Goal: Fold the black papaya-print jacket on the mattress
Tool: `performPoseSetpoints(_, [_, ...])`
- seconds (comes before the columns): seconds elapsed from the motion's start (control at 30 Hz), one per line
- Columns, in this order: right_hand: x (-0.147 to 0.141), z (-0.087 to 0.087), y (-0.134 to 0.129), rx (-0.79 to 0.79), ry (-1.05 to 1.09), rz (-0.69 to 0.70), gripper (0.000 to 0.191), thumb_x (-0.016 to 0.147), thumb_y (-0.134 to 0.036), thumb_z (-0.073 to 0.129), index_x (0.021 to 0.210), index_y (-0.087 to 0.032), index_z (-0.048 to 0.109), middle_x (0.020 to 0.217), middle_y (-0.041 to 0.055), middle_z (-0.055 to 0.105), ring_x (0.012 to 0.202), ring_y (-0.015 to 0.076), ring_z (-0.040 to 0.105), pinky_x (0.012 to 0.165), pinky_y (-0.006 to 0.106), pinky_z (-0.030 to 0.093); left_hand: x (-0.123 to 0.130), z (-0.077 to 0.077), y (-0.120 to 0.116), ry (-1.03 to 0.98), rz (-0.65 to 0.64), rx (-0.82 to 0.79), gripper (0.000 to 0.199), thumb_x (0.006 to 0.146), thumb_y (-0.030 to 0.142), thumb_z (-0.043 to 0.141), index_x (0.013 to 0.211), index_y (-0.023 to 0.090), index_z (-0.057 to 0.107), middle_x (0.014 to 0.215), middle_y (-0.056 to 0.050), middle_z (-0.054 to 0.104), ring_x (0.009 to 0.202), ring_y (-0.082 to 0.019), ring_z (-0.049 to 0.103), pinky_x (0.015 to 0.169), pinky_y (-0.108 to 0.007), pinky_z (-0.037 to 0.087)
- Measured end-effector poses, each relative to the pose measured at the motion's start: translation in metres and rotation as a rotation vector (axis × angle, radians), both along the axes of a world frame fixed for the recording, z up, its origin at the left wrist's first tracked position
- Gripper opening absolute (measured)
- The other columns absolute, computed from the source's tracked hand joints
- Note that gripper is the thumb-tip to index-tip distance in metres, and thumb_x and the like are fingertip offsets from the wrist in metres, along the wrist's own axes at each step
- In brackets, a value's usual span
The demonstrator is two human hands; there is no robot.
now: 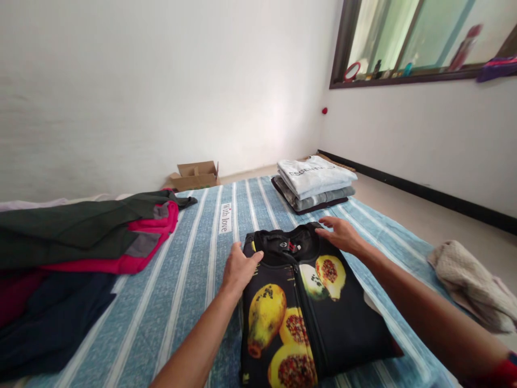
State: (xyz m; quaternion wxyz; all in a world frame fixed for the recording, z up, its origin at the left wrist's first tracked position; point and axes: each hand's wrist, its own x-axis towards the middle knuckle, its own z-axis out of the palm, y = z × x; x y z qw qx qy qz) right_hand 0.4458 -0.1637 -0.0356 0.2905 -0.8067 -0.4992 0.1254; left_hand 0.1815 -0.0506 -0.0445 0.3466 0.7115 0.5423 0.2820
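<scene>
- A black zip-front jacket [319, 307], printed with yellow papayas, lies nearest, folded front up, its collar between the fingers of the two hands and its body on the near side of them.
- Left hand [241, 268]: at the jacket's shoulder, to the left of the collar; thumb and fingers stand apart, the thumb over the cloth.
- Right hand [342, 235]: by the opposite shoulder; fingers stretched out and apart, held at the collar's edge. Whether they press on the cloth, I cannot tell.
- Blue-and-white striped sheet [189, 291]: beneath the jacket, spreading out on both sides of the fingers; the words "With love" show on it just beyond the left fingers.
- Folded stack [319, 186]: beyond the right fingers, near them, with a white lettered garment on top, grey cloth under it and a dark piece at the bottom.
- Clothes heap [84, 237]: well to the left of the left fingers, dark green over bright pink, with navy nearer the camera.
- Beige cloth [472, 283]: well to the right of the right fingers.
- Cardboard box [197, 175]: far beyond the left fingers, by the wall.
</scene>
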Motion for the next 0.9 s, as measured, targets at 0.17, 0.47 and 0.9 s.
performPoseSetpoints(0.17, [0.0,-0.011,-0.034,-0.04,0.131,-0.121,0.046,0.081,-0.05,0.049,0.108,-0.014,0.059,0.085,0.0083,0.067,0.079,0.0211,0.062,0.066,0.028,0.045,0.02,0.027,-0.021,0.253,-0.35,0.572,0.028,0.078,0.021,0.051,0.105,0.015,0.055,0.121,-0.013,0.053,0.116,-0.026,0.045,0.101,-0.038,0.033])
performPoseSetpoints(0.47, [-0.025,-0.028,-0.05,-0.085,0.144,-0.137,0.037,0.074,-0.052,0.057,0.083,-0.017,0.065,0.077,0.0057,0.066,0.074,0.0216,0.06,0.06,0.027,0.039,0.044,0.004,-0.026,0.582,-0.8,0.545,0.027,0.093,0.03,0.032,0.105,0.021,0.055,0.127,-0.01,0.052,0.123,-0.024,0.04,0.1,-0.05,0.025])
performPoseSetpoints(0.9, [-0.038,-0.027,-0.089,-0.04,0.444,-0.19,0.062,0.075,-0.063,0.05,0.111,-0.013,0.056,0.087,0.0087,0.068,0.074,0.021,0.064,0.058,0.027,0.047,0.044,-0.003,-0.035,0.51,-0.672,0.568,0.029,0.092,0.032,0.033,0.11,0.019,0.052,0.13,-0.01,0.049,0.123,-0.023,0.04,0.102,-0.047,0.023])
